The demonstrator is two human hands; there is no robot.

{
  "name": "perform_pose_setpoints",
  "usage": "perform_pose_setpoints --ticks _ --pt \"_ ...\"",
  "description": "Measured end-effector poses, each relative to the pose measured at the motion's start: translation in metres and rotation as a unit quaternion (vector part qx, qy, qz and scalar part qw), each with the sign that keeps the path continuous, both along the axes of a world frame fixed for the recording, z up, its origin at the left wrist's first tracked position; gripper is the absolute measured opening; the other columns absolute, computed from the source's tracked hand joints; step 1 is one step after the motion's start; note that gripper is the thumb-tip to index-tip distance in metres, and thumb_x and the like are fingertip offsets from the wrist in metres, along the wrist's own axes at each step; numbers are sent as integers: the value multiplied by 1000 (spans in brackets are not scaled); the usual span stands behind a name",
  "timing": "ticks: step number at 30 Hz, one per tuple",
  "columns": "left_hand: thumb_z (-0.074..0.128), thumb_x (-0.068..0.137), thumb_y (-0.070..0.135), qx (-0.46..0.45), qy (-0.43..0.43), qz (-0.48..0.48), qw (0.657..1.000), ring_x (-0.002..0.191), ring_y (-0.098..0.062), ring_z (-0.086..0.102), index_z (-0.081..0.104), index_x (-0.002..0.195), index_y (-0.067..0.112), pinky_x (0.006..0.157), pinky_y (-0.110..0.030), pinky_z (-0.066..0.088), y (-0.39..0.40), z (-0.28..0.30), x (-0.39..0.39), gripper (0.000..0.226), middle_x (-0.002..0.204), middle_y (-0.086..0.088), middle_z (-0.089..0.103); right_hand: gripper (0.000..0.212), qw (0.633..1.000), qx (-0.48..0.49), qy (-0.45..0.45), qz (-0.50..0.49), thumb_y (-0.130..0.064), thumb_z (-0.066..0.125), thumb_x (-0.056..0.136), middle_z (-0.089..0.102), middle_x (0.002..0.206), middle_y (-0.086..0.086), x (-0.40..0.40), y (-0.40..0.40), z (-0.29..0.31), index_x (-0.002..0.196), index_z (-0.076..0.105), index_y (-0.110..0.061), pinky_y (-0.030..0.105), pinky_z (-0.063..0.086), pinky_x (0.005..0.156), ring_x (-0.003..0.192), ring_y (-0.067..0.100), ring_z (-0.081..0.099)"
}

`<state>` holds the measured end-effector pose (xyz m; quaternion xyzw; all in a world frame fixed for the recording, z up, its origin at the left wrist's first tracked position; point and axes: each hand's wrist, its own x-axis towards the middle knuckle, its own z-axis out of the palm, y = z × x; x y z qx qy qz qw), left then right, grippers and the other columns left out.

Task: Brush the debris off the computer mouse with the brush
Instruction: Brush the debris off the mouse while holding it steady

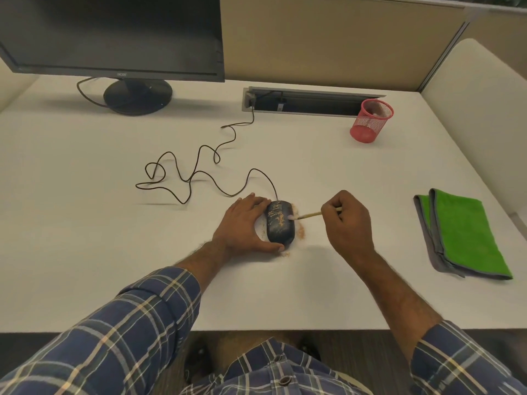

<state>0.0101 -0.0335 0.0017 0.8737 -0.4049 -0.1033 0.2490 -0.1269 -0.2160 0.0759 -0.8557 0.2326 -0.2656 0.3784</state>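
Tan debris [276, 214] on dark mouse [280, 222] — left hand [247, 225] gripping it, right hand [346, 216] pinching brush [309, 215]

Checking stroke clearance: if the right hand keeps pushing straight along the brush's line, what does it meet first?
The right hand points its brush leftward; the tip already touches the mouse. Beyond it sits the left hand gripping the mouse.

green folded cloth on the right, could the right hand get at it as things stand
Probably yes. The green folded microfibre cloth lies flat on the white desk, with bare desk between it and the right hand. But that hand grips the thin wooden brush, so it would have to free its fingers first.
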Motion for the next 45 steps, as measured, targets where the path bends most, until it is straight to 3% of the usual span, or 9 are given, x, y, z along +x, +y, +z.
perform_pose_setpoints --ticks 4,11,16,22,26,29,33,40,45 --pt "59 50 89 -5 -1 1 1000 148 -16 18 37 148 22 120 -43 18 1 -2 0 121 151 9 38 8 1000 -1 -25 -10 -13 53 87 55 65 -10 10 0 3 80 56 -15 9 35 50 58 2 50" --pt "57 51 92 3 -6 2 1000 148 -15 19 35 149 24 121 -42 19 0 -4 1 121 152 9 36 7 997 -20 70 10 -12 53 90 54 68 -8 20 7 -5 83 54 -12 19 32 52 60 6 48" --pt "58 51 90 -4 -4 5 1000 148 -15 17 35 148 24 120 -42 18 1 -5 0 120 151 10 37 11 999 -14 33 17 -23 49 80 52 58 -7 -3 6 4 70 50 -18 13 35 48 55 5 48" --pt "61 50 89 -4 -6 5 1000 148 -14 17 36 148 24 120 -42 18 0 -4 0 120 151 11 37 8 1000 17 -8 8 -16 52 84 54 61 -10 -2 7 8 78 56 -13 11 33 48 54 4 48" --pt "62 50 88 -5 -6 5 1000 148 -15 18 37 148 24 120 -42 19 0 -3 -1 120 151 11 38 9 999 -19 16 24 -22 50 79 50 55 -8 -11 12 3 72 50 -19 14 32 46 52 8 46" --pt "61 51 89 -1 -7 4 1000 148 -15 18 36 148 24 120 -42 18 0 -3 0 120 151 10 37 8 999 -31 -27 14 -19 51 81 51 57 -9 -16 11 8 73 51 -19 12 32 46 53 9 46" --pt "62 51 88 -4 -11 2 1000 147 -15 19 36 148 24 120 -42 19 0 -3 0 119 150 9 38 7 996 -26 -55 67 -17 50 83 52 63 -12 -16 24 10 79 56 -16 9 31 51 57 8 48" --pt "55 51 91 -1 -12 1 1000 148 -17 20 35 149 21 120 -44 20 0 -3 -1 122 151 7 38 8 981 -106 11 162 -16 49 83 53 72 -2 -17 47 -8 78 52 -12 25 41 58 66 13 47" --pt "63 54 87 12 -8 -2 1000 149 -17 17 34 150 21 121 -43 17 -1 -2 1 120 154 7 35 6 991 -88 -26 94 -14 50 86 55 74 -2 -7 44 -1 80 52 -14 13 38 60 67 10 46"
